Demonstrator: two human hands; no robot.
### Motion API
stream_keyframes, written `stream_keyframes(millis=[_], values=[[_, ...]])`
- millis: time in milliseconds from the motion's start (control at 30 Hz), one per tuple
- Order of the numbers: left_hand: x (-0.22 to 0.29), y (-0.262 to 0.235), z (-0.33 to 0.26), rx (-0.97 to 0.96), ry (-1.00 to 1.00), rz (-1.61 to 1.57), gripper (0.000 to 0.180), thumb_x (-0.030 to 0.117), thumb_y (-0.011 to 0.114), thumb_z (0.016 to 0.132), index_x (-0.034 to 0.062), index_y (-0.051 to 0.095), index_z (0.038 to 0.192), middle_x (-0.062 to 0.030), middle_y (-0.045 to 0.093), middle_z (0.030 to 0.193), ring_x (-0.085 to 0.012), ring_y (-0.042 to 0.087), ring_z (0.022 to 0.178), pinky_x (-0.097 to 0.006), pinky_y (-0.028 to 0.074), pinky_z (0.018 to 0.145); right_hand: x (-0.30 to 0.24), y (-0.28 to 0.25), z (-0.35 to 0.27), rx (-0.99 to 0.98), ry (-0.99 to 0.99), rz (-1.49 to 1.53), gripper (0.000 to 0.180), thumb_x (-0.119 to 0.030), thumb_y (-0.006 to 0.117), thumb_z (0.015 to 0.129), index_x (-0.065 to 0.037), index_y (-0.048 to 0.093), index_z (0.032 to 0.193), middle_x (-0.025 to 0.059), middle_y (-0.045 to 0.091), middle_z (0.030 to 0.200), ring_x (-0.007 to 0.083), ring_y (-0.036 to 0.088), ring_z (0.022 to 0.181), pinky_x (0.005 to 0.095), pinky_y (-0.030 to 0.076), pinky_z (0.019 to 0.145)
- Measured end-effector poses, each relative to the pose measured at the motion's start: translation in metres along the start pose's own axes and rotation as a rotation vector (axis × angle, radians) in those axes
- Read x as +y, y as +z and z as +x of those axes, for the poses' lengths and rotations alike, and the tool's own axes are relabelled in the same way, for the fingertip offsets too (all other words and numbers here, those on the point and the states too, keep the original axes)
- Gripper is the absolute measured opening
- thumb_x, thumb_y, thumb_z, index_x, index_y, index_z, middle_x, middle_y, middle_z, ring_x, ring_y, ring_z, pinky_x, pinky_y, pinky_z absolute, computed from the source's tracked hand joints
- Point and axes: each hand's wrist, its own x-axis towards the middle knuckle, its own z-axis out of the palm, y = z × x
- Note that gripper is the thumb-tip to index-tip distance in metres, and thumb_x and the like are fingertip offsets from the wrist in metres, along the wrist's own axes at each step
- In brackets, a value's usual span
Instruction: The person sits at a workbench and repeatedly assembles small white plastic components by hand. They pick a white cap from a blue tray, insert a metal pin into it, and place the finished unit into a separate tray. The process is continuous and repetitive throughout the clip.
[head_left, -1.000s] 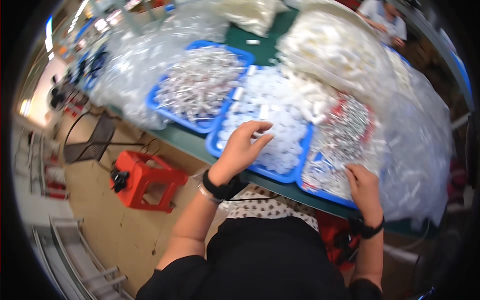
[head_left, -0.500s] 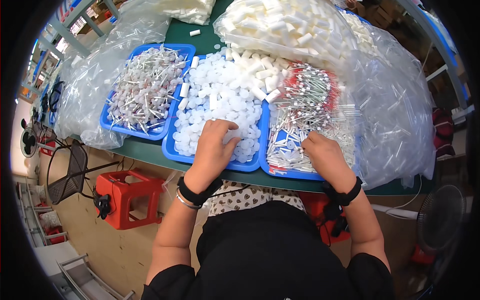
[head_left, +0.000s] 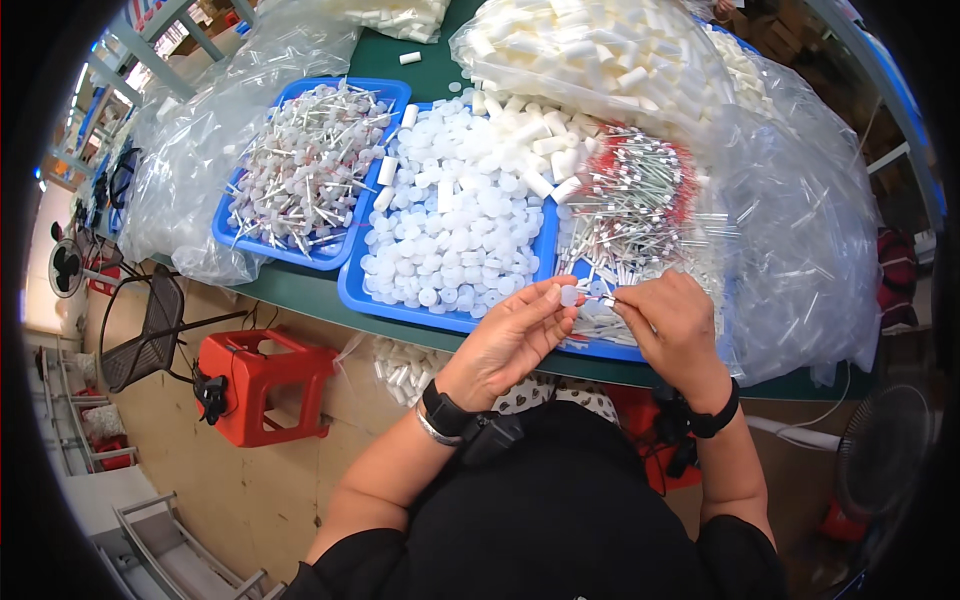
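My left hand (head_left: 512,335) pinches a small round white cap (head_left: 569,295) between thumb and fingertips over the front rim of the middle blue tray (head_left: 400,308), which is full of white caps (head_left: 450,225). My right hand (head_left: 672,320) holds a thin stick with a red tip, its end touching the cap. Both hands meet just in front of the right tray, heaped with red-tipped thin sticks (head_left: 630,215). The left blue tray (head_left: 290,255) holds assembled sticks with caps (head_left: 305,165).
Large clear bags of white cylinders (head_left: 590,50) lie behind the trays on the green table (head_left: 300,290). A clear bag (head_left: 820,250) spreads at the right. Below stand a red stool (head_left: 265,380), a black wire chair (head_left: 150,325) and a fan (head_left: 65,268).
My left hand left the pile of caps with one cap and moved right. My right hand lifted a stick off the right tray, and the two hands have come together.
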Motion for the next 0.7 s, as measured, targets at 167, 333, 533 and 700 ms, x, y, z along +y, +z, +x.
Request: stream_keyframes(millis=[167,333,533,700], values=[[-0.004,0.001,-0.001,0.007,0.013,0.01,0.035,0.012,0.06,0.097,-0.0024,0.051,0.128,-0.0113,0.063,0.11,-0.0114,0.063,0.092,-0.021,0.055,0.084,-0.004,-0.002,0.0,0.0,-0.03,-0.103,0.015,-0.005,0.075,0.074,-0.009,0.067,0.086,0.0015,0.062,0.074,0.0214,0.053,0.067,0.0353,0.039,0.063],[-0.007,0.001,0.0,0.013,0.039,0.002,0.033,0.01,0.059,0.097,-0.0022,0.052,0.126,-0.01,0.064,0.108,-0.0115,0.063,0.092,-0.021,0.055,0.084,-0.006,-0.003,0.001,0.002,-0.089,-0.172,0.016,-0.005,0.073,0.072,-0.008,0.065,0.085,0.0009,0.058,0.073,0.0205,0.051,0.069,0.035,0.038,0.066],[-0.008,0.004,0.001,0.033,0.089,0.092,0.032,0.01,0.06,0.097,-0.0016,0.054,0.126,-0.0073,0.064,0.104,-0.0117,0.063,0.092,-0.023,0.054,0.085,-0.008,-0.003,0.001,-0.019,-0.1,-0.204,0.015,-0.005,0.072,0.072,-0.007,0.065,0.085,0.0011,0.057,0.073,0.0205,0.051,0.069,0.0354,0.038,0.066],[-0.02,0.011,0.001,0.031,0.136,0.31,0.032,0.011,0.062,0.096,-0.0014,0.057,0.125,-0.0043,0.064,0.102,-0.0109,0.063,0.091,-0.024,0.053,0.086,-0.011,0.003,0.004,-0.005,-0.143,-0.143,0.013,-0.005,0.071,0.073,-0.007,0.064,0.084,0.002,0.057,0.072,0.0214,0.053,0.072,0.0356,0.039,0.069]])
